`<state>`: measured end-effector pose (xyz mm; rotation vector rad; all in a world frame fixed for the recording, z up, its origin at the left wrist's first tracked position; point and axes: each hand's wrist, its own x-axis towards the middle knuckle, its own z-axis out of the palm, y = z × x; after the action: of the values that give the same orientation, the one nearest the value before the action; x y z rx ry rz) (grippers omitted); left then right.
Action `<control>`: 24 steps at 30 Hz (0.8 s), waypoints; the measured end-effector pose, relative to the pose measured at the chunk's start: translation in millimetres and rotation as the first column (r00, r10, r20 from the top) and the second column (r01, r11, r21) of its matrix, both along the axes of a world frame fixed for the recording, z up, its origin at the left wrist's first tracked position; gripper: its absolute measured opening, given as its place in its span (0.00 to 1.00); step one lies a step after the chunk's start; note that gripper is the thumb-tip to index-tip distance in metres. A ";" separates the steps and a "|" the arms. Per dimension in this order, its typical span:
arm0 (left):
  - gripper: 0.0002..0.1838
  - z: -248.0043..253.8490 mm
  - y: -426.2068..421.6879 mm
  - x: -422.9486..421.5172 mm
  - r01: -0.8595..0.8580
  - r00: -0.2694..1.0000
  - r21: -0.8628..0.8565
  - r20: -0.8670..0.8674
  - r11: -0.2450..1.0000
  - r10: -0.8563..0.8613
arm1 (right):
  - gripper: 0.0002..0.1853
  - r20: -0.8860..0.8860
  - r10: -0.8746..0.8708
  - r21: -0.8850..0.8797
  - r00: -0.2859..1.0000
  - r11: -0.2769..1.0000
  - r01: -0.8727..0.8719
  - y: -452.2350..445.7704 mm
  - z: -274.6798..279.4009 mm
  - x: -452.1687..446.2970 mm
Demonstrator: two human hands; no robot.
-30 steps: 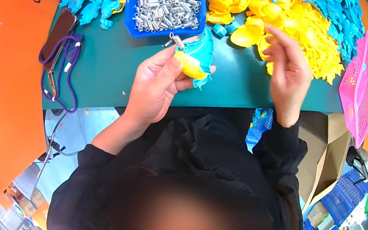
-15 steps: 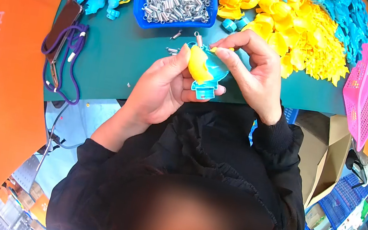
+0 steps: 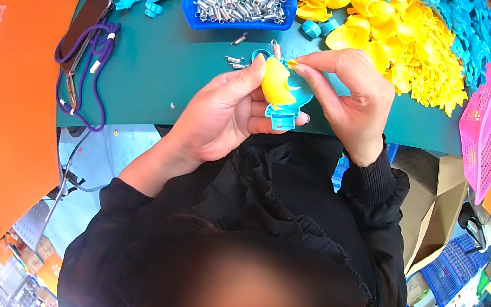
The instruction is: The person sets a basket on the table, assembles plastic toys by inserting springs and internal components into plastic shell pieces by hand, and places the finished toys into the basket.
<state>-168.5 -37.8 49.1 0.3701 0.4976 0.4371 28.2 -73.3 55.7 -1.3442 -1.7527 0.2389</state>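
Closed around a blue plastic shell [image 3: 297,99], my left hand [image 3: 217,107] keeps it above the near part of the table, its collar-like end toward me. A curved yellow plastic piece [image 3: 277,86] sits on the shell's left side, under my left thumb. My right hand [image 3: 360,98] pinches a small yellow plastic part [image 3: 292,64] at the shell's far end. Right beside that end a metal spring [image 3: 276,49] shows; whether it is attached cannot be made out. My fingers hide part of the shell.
A blue bin [image 3: 237,24] of metal springs stands at the back, with several loose springs [image 3: 234,60] before it. Yellow pieces [image 3: 422,72] and blue pieces [image 3: 464,27] are heaped at back right. A pink basket [image 3: 484,127] stands right; a phone [image 3: 88,26] with purple cord lies left.
Both hands and the held shell have shifted slightly right, and the right hand's fingers have tilted a little. The grip of each hand looks the same.
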 end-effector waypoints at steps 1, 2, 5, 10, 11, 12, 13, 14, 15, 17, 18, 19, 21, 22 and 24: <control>0.27 0.9 -0.2 0.4 -0.004 1.000 0.002 -0.017 1.000 0.004 | 0.06 0.030 0.007 -0.009 1.000 1.000 -0.007 -0.4 0.9 0.2; 0.26 2.7 -0.4 1.1 -0.008 0.999 0.004 -0.035 1.000 0.008 | 0.06 0.060 0.015 -0.017 0.998 1.000 -0.014 -0.5 1.5 0.5; 0.25 4.2 -1.4 2.0 -0.019 0.999 0.012 -0.041 1.000 0.019 | 0.07 0.203 0.061 0.039 0.977 0.997 -0.070 -0.5 1.4 3.0; 0.23 7.3 -2.0 4.9 -0.071 0.992 0.031 -0.099 0.997 0.074 | 0.11 0.191 0.173 0.022 0.966 0.983 -0.180 -1.7 2.0 8.5; 0.23 5.8 -2.3 4.2 -0.075 0.993 0.026 -0.087 0.997 0.077 | 0.12 0.195 0.183 0.017 0.964 0.982 -0.190 -3.1 1.3 8.3; 0.23 4.0 -2.6 3.5 -0.078 0.994 0.019 -0.076 0.997 0.079 | 0.13 0.202 0.181 0.014 0.962 0.982 -0.187 -4.5 0.4 7.9; 0.23 1.9 -2.0 3.5 -0.073 0.994 0.034 -0.076 0.997 0.075 | 0.14 0.212 0.179 0.013 0.961 0.983 -0.186 -5.1 -0.2 8.2; 0.23 -0.2 -1.5 3.8 -0.068 0.995 0.049 -0.074 0.997 0.071 | 0.14 0.222 0.177 0.011 0.959 0.983 -0.184 -5.4 -0.1 9.0; 0.24 -1.2 -1.1 3.9 -0.062 0.995 0.062 -0.074 0.996 0.066 | 0.14 0.199 0.168 0.015 0.965 0.985 -0.174 -5.4 0.7 9.4; 0.24 0.2 0.7 1.3 -0.038 0.990 0.265 -0.118 0.963 0.072 | 0.14 0.152 0.144 0.027 0.978 0.988 -0.150 -4.1 2.6 8.9; 0.25 1.1 3.5 -1.1 -0.024 0.987 0.366 -0.138 0.930 0.080 | 0.13 0.121 0.056 0.069 0.991 0.996 -0.064 -4.8 3.3 12.2; 0.26 1.8 7.1 -6.6 -0.021 0.987 0.410 -0.140 0.912 0.085 | 0.13 0.085 -0.029 0.105 0.996 0.994 0.020 -8.6 3.4 18.3; 0.24 -0.7 12.1 -13.1 -0.161 0.974 0.364 -0.091 0.917 0.207 | 0.10 0.099 -0.236 0.133 0.967 0.966 0.222 -14.8 2.1 34.3; 0.23 -3.2 16.1 -16.2 -0.228 0.962 0.340 -0.068 0.912 0.266 | 0.08 0.151 -0.356 0.139 0.922 0.931 0.337 -15.6 0.8 44.2; 0.23 -9.4 19.7 -20.4 -0.228 0.968 0.296 -0.029 0.928 0.248 | 0.09 0.319 -0.322 0.093 0.891 0.946 0.309 -15.6 -0.1 59.9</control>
<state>-188.9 -18.1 39.7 0.6130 0.5461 0.7404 88.1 -88.9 55.7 -1.6898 -1.7586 -0.2170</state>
